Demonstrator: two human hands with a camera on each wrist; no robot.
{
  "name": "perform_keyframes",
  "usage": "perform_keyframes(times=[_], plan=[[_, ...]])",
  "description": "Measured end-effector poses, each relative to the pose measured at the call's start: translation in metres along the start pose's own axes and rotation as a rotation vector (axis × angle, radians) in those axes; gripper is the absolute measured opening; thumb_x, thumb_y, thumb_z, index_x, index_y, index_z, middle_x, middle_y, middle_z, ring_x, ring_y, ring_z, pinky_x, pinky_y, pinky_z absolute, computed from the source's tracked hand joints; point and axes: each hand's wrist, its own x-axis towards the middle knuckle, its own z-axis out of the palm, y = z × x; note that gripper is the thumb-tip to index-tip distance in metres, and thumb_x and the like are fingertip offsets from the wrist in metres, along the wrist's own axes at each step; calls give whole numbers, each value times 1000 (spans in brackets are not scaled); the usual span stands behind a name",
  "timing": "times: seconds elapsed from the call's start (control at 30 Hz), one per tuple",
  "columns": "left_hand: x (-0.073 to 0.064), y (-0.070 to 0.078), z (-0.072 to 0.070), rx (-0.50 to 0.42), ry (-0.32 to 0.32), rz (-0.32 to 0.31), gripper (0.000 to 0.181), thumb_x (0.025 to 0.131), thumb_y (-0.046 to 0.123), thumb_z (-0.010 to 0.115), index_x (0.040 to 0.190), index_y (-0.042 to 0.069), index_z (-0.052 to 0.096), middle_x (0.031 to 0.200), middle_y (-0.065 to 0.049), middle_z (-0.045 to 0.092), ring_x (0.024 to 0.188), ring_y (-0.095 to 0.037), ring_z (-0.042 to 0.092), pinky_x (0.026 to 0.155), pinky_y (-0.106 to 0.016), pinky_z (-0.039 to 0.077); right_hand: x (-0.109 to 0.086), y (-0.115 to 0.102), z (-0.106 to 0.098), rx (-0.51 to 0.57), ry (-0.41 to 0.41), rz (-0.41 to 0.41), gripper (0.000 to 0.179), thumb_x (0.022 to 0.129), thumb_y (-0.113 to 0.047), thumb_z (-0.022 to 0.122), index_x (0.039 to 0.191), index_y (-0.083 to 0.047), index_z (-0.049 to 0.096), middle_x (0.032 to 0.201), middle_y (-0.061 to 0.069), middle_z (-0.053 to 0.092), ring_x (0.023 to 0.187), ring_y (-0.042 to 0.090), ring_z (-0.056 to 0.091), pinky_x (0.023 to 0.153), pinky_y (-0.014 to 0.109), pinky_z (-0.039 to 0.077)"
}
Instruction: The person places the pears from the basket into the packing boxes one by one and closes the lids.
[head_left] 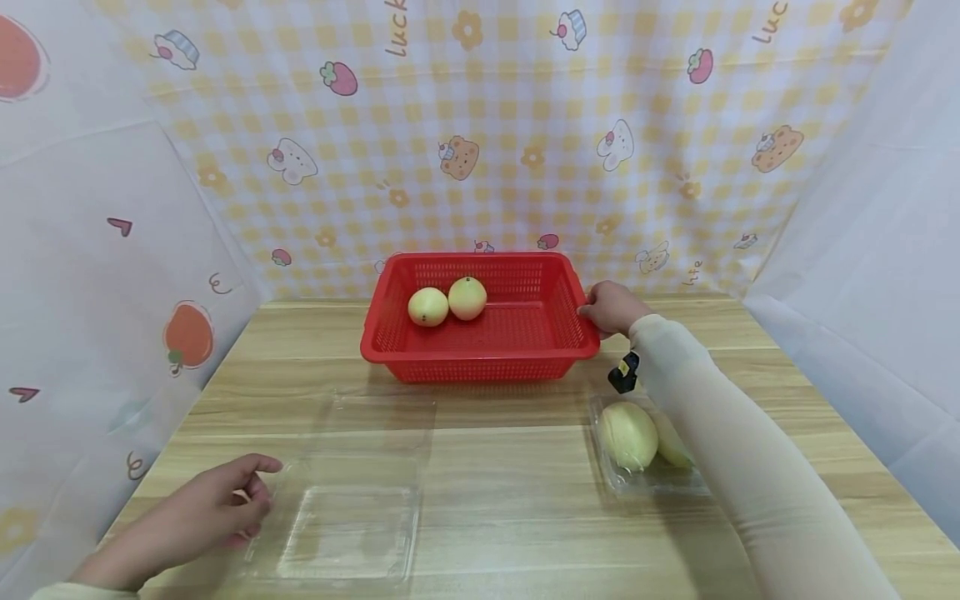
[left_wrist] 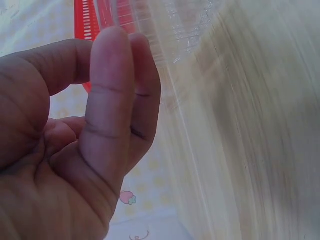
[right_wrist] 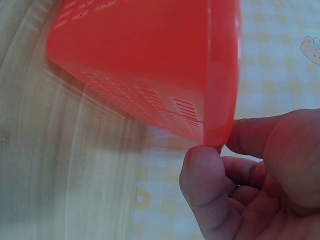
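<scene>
My right hand [head_left: 613, 308] pinches the right rim of a red plastic basket [head_left: 480, 354]. Thumb and fingers of that hand close on the rim in the right wrist view, the perforated basket wall [right_wrist: 135, 95] beside them. Two pale yellow round fruits [head_left: 467, 298] lie together in the left part of the basket. My left hand [head_left: 225, 504] hovers at the left edge of a clear plastic box [head_left: 412, 533], whose lid [head_left: 378, 425] lies folded back behind it. Its fingers [left_wrist: 110, 90] are loosely bent and hold nothing.
At the right, another clear plastic box [head_left: 622, 483] holds pale yellow fruits [head_left: 628, 435], partly covered by my right sleeve [head_left: 738, 454]. All stand on a wood-grain table [head_left: 510, 508]. A patterned cloth [head_left: 525, 125] hangs behind, with pale cloth at both sides.
</scene>
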Motion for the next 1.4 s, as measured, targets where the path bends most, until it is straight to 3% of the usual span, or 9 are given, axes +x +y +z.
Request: perform_keyframes(times=[0.5,0.7,1.03,1.4], plan=[[8,9,17,-31,44,45,51,99,10,57,138,-15,34,90,-12,53,69,-18,62,59,-35,55,1,1,0,14,-5,10,24,102,-11,52,112,10,57,94,18,67,72,19,69,66,33,58],[10,11,23,-41,49,40,51,100,9,57,138,-15,34,90,-12,53,71,-19,62,60,-35,56,0,0,0,14,-3,10,25,102,-12,51,112,10,57,93,18,67,71,19,70,70,36,58],[19,20,37,-55,43,95,49,100,11,58,137,-13,37,91,-12,53,71,-18,62,60,-35,57,3,0,1,21,-1,17,24,102,-12,52,111,9,57,93,18,67,71,19,70,68,35,58],[25,33,54,-121,43,104,49,98,4,57,137,-14,34,90,-11,52,68,-19,61,58,-34,55,2,0,1,34,-1,22,23,102,-11,52,112,9,56,94,19,67,73,20,70,70,36,58]])
